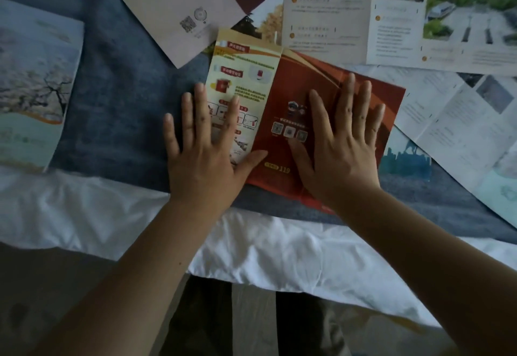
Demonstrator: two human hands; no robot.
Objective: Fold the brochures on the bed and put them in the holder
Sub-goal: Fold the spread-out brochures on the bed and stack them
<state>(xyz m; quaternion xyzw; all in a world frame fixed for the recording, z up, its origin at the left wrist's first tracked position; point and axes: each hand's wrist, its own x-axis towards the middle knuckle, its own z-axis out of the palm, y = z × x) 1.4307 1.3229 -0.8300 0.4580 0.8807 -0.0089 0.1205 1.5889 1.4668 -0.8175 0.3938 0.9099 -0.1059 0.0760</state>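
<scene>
On the blue blanket point(120, 98) near the bed's edge, just beyond the white sheet point(251, 255), lies the red brochure point(282, 131) — the one I'm working on. Both my hands are flat, fingers straight and spread, gripping nothing. My left hand point(201, 157) lies half on the blanket and half on the brochure's cream panel, its thumb reaching onto the red panel. My right hand point(344, 148) presses palm-down on the red panel.

What worries me is the crease. The bedding is soft, and pressing a fold into it could let the paper bow and the line wander off square, so the panels would not stack evenly. My left hand bears only partly on paper, so an uneven push could slide the brochure over the blanket. Its far and right edges meet a white text brochure point(391, 28) and another brochure point(461, 126) at the right, and dragging it might shift those too. No holder shows in this view.

The brochure's long axis runs away from me, leaning a little to the right at the far end — the fold line between cream and red follows that lean. The cream panel's header sits at the far end. The number near my edge of the red panel looks upside down to me, though the blur leaves me unsure.
</scene>
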